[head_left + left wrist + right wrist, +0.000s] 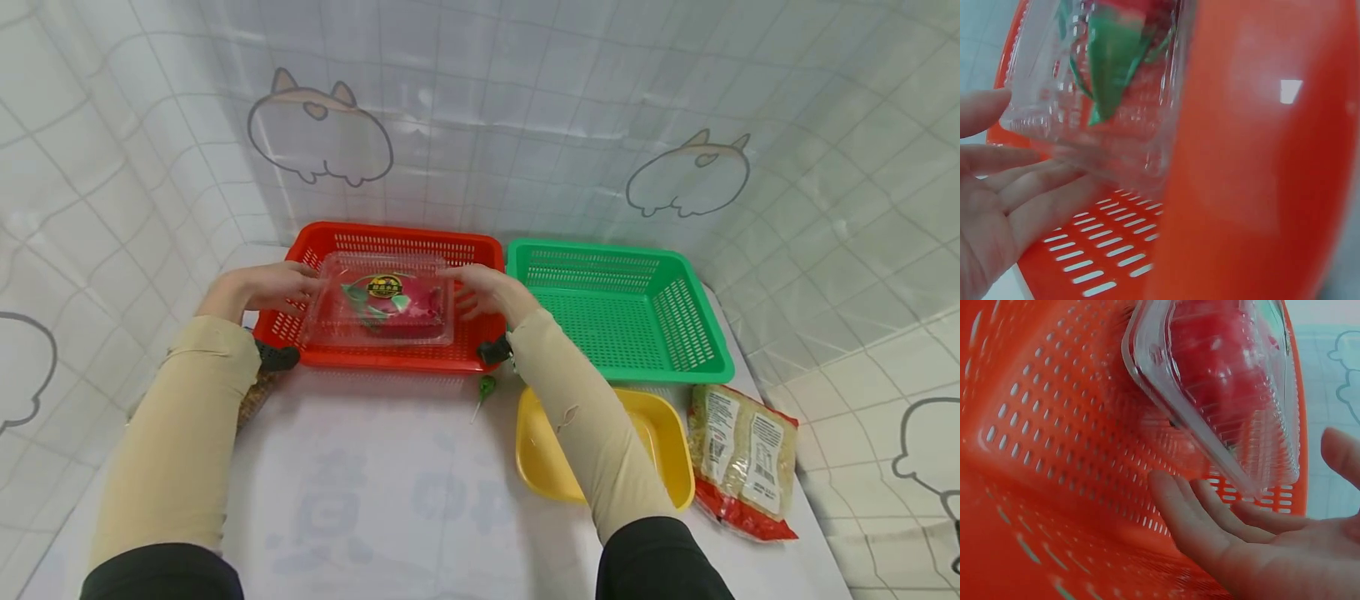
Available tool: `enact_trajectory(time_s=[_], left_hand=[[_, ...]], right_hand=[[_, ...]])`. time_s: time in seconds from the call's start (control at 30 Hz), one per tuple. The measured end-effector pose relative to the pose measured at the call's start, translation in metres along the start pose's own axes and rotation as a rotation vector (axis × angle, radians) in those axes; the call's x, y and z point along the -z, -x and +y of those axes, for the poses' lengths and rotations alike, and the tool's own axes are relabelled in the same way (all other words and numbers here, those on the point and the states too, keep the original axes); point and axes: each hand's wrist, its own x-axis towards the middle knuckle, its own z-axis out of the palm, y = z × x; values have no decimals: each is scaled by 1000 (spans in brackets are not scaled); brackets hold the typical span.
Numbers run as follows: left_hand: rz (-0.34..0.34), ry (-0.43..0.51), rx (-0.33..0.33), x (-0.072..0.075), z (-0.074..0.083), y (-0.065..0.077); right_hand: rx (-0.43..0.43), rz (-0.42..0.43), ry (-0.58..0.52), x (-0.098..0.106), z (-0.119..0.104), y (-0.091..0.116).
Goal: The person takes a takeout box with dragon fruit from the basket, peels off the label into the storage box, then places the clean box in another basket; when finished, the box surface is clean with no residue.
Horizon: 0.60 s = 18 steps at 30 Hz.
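A clear plastic clamshell box (330, 321) with a gold-and-black label lies in the red basket (390, 362). Inside the box is a pink-red dragon fruit (1216, 369) with green tips. My left hand (270, 287) is at the box's left end; in the left wrist view its fingers extend along the lower edge, thumb beside the corner. At the right end is my right hand (487, 292). Seen from the right wrist, that hand is palm up inside the basket, its fingers loosely bent just below the box's rim and not wrapped round it.
To the right of the red basket stands a green basket (600, 317). A yellow basin (532, 454) sits in front of it, partly behind my right forearm. Right of that lies a bag of grain (746, 458). A small green item (487, 386) is near the red basket's front.
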Motion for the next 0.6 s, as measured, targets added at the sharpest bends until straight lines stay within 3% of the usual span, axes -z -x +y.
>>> enact_trajectory(time_s=[0.6], left_hand=[[18,11,-70,6,-18,-9]], right_hand=[[62,-75,-23,4,12,-7]])
